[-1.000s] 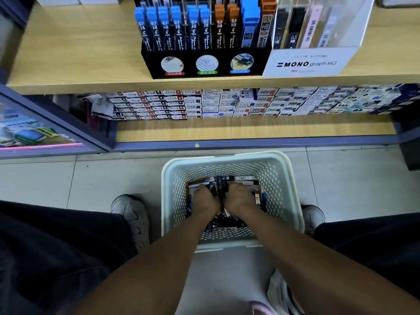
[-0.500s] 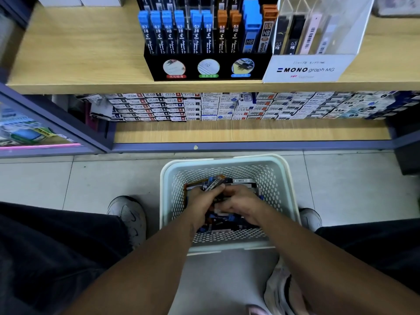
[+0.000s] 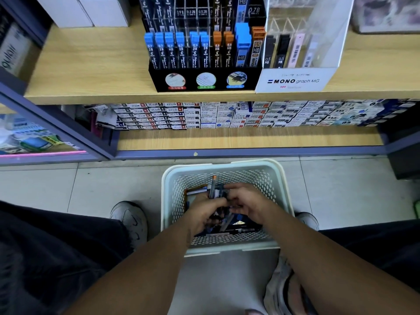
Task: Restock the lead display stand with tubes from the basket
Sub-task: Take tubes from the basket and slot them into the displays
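Note:
A pale perforated basket sits on the floor between my feet, holding several lead tubes. Both hands are down inside it. My left hand grips a bundle of tubes, and one orange-capped tube sticks up out of it. My right hand curls its fingers round tubes right beside the left. On the wooden shelf above stands the black lead display stand, its front row filled with blue-capped and orange-capped tubes; several slots in its back rows show dark and open.
A clear MONO graph display stands against the black stand's right side. Stacked refill boxes fill the lower shelf. My shoes flank the basket on the tiled floor. White boxes stand at the shelf's back left.
My hands have gathered tubes and lifted a little in the basket; an orange-capped tube now stands upright from the left hand. The view has tilted up toward the shelf.

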### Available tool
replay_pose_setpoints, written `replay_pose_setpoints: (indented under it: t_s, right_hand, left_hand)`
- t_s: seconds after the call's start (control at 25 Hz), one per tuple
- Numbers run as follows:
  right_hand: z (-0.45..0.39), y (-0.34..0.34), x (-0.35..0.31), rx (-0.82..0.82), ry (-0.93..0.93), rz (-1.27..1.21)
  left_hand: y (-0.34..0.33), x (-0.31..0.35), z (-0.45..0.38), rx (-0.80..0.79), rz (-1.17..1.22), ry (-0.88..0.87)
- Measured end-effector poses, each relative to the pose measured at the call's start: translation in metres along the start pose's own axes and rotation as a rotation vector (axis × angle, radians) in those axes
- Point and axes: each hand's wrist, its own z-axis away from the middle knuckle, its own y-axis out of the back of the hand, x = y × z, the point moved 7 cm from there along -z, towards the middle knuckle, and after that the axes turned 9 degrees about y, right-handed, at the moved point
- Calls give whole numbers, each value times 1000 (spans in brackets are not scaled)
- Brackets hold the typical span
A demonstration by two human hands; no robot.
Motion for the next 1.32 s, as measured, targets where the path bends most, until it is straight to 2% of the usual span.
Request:
replay_pose_setpoints:
  t_s: [0.16,0.48,0.64,0.76,0.92,1.16,1.32]
  right_hand:
    - [7,-1,-6,-63,84,21]
    - [13,12,-12,-83,120,21]
    - [23,27,-23,-44,165,-25]
    - [30,31,-36,-75,202,-57]
    - [54,27,-72,-161,270,-97]
    - [117,25,-150,-296,469,-83]
    - [158,32,-205,-279,590,-34]
  left_hand:
    - [-2,5,8,-59,-54,-39]
    - [-5,16,27,-79,-374,-242]
    - [-5,17,39,-141,-415,-220]
    - [-5,29,53,-174,-394,-208]
    - [-7,60,83,-201,-412,-238]
    - [-14,119,161,-289,-538,-336]
    - [-17,166,221,-261,-675,-422]
